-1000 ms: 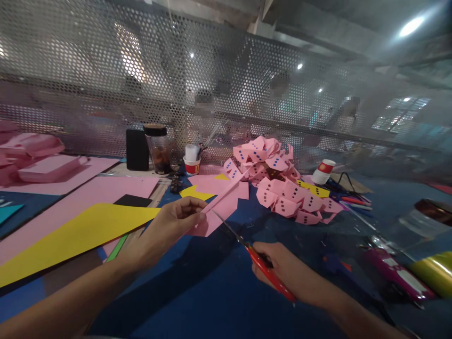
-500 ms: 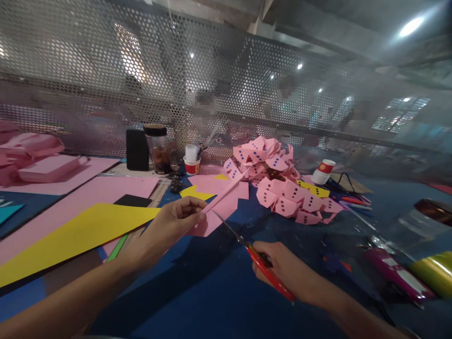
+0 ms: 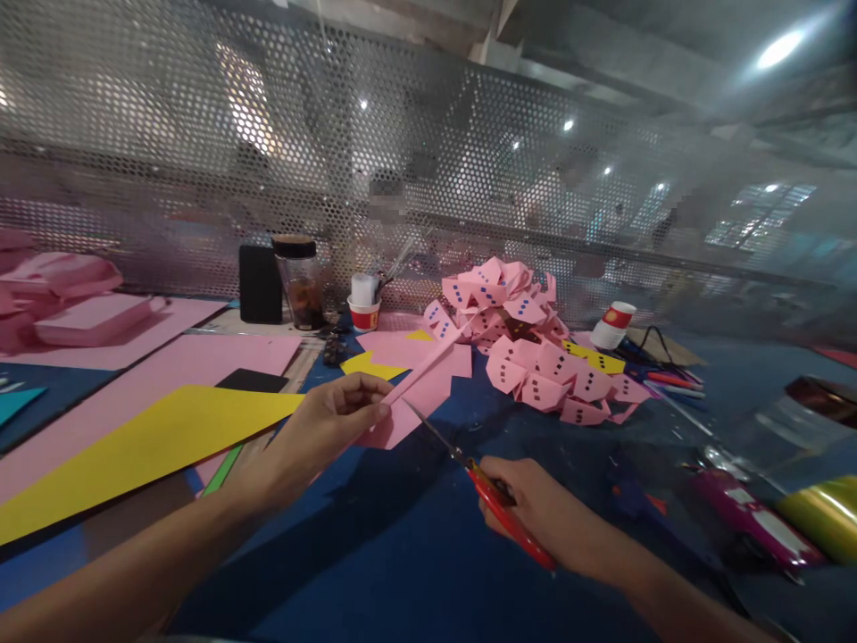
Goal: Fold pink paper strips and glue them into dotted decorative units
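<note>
My left hand (image 3: pixel 341 413) pinches a pink sheet of paper (image 3: pixel 402 424) between thumb and fingers. A narrow folded pink strip (image 3: pixel 432 359) runs up and away from that grip. In my right hand (image 3: pixel 526 500) is a pair of red-handled scissors (image 3: pixel 492 496), my fingers closed round the handles. The blades point up and left, with their tips at the paper's edge just right of my left thumb. How far the blades are parted is hard to make out. Beyond the scissors lies a pile of folded pink paper pieces (image 3: pixel 536 379) with dark square marks.
At the left lie a yellow sheet (image 3: pixel 153 438) and pink sheets (image 3: pixel 220 355). A lidded jar (image 3: pixel 300 290), a black box-like object (image 3: pixel 261 286) and paper cups (image 3: pixel 365 318) stand before the perforated metal screen (image 3: pixel 415 125). At right lies a magenta utility-knife-like tool (image 3: pixel 756 522).
Both hands, the pink paper and the scissors stay almost in place. The scissors' handles have shifted very slightly.
</note>
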The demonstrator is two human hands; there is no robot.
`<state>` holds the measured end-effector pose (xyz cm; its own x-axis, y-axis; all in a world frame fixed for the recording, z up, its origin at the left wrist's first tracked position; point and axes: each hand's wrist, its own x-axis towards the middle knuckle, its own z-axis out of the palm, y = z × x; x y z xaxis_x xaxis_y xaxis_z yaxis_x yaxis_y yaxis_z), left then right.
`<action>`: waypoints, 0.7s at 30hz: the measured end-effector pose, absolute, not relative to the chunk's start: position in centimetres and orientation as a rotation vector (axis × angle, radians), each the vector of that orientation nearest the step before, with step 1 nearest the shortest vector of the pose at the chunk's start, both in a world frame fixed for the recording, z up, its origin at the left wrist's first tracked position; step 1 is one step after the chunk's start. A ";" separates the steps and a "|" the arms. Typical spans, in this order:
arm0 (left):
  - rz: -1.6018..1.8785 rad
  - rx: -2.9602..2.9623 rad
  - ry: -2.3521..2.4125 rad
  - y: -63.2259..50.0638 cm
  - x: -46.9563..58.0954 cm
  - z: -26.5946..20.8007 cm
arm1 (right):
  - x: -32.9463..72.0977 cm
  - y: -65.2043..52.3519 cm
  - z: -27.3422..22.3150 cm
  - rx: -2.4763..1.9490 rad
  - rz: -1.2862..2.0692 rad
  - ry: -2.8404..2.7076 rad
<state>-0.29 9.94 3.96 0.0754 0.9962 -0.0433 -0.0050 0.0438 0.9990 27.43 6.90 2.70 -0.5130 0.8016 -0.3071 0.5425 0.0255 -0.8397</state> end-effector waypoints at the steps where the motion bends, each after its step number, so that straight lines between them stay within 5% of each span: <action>1: 1.124 1.209 1.165 10.0 -0.3 3.9 | 27.4 6.9 2.6 -1.390 1.470 -2.061; 14: 1.126 1.237 1.130 10.2 -0.7 3.2 | 27.8 6.8 2.8 -1.501 1.028 -2.375; 21: 1.140 1.264 1.147 10.1 -0.6 3.4 | 28.0 6.5 3.7 -1.515 1.052 -2.383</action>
<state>-0.56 10.08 3.43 0.0918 0.9958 0.0052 0.0120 -0.0063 0.9999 27.98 6.52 3.72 -0.4884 0.8365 -0.2485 0.7471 0.2538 -0.6143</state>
